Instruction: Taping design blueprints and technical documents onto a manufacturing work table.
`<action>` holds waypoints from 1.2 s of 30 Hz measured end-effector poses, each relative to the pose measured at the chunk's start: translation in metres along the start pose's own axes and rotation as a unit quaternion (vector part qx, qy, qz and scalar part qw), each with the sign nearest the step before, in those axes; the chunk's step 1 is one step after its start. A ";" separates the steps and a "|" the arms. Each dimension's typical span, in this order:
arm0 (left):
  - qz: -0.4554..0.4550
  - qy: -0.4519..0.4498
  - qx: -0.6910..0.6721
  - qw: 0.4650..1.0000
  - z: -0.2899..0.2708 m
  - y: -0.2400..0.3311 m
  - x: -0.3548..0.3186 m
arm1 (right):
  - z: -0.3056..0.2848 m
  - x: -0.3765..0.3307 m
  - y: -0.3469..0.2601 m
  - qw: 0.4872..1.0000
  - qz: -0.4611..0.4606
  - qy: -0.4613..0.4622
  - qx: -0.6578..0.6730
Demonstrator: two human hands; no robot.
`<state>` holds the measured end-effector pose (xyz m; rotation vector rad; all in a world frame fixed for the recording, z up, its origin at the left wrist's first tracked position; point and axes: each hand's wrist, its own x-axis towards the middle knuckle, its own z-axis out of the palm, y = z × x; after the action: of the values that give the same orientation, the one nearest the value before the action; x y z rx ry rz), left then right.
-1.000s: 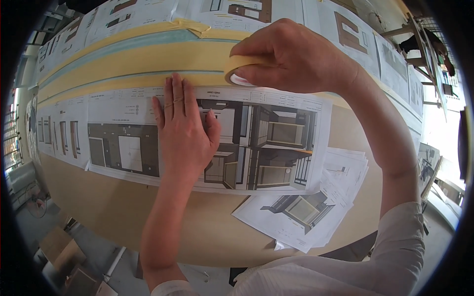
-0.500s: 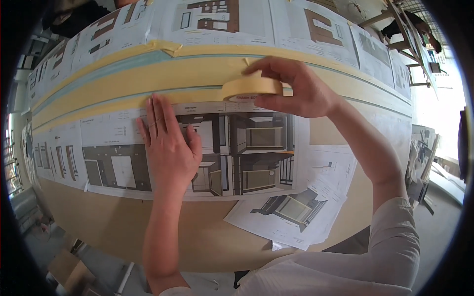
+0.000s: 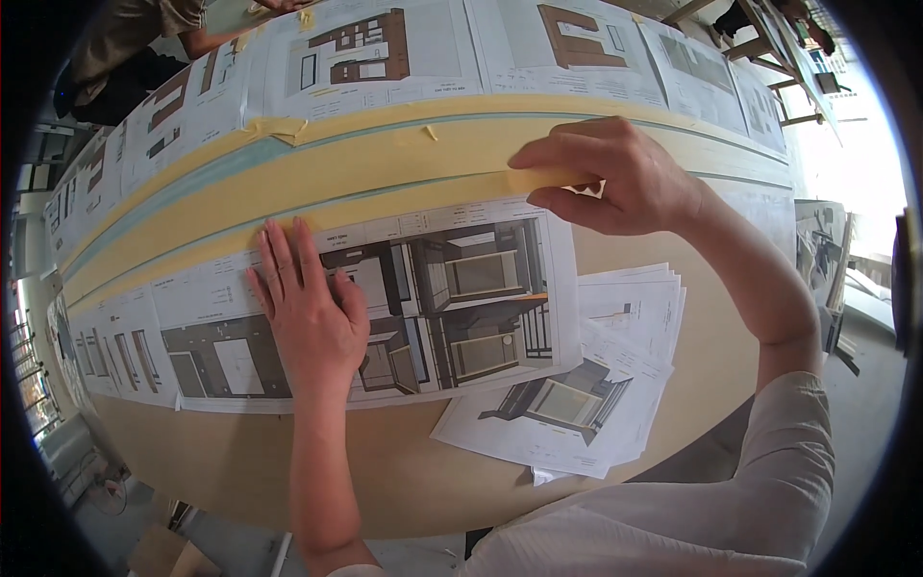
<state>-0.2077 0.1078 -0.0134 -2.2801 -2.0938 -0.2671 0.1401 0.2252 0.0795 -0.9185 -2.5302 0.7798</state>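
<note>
Yellow masking tape [image 3: 538, 179] runs in a strip along the top edge of the printed drawing sheet [image 3: 461, 298] at the centre of the head view, and your right hand [image 3: 615, 178], in the upper right of the frame, has its fingers [image 3: 553, 152] curled down onto that strip, thumb below and the other fingertips above, pressing its end flat. Whether a tape roll is under that palm cannot be told from here.

Your left hand [image 3: 308, 308] lies open at centre left, palm down and fingers spread wide, flat on the same sheet, which shows dark cabinet renderings; it holds nothing, only pins the paper against the pale wooden bench [image 3: 288, 462]. The fingertips of that hand reach the tape line at the sheet's upper edge.

Broader bands of yellow tape [image 3: 288, 178] cross the frame above, from the left edge to the upper right, with a thin blue-green stripe between them. More drawing sheets [image 3: 385, 48] lie in a row across the top of the frame beyond those bands, and further sheets continue to the left of your left hand.

At lower right, just beside the taped sheet and partly under it, sits a loose stack of printed pages [image 3: 577, 404]. In the top left corner another person's arm [image 3: 135, 29] leans over the far side of the bench.
</note>
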 end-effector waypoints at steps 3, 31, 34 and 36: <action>-0.001 0.000 -0.010 1.000 -0.002 0.000 0.000 | -0.015 0.003 0.006 0.997 -0.022 -0.049 -0.056; 0.007 0.011 0.018 1.000 0.008 -0.011 -0.005 | -0.044 -0.035 0.025 0.974 -0.050 -0.121 -0.186; 0.007 0.012 0.022 1.000 0.009 -0.009 -0.004 | -0.054 -0.033 0.009 0.955 0.021 -0.190 -0.226; 0.007 0.000 0.006 1.000 0.011 -0.006 -0.003 | -0.056 -0.033 0.010 0.942 0.040 -0.229 -0.242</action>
<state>-0.2129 0.1071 -0.0251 -2.2874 -2.0718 -0.2530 0.1956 0.2311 0.1143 -1.0931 -3.2022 0.4251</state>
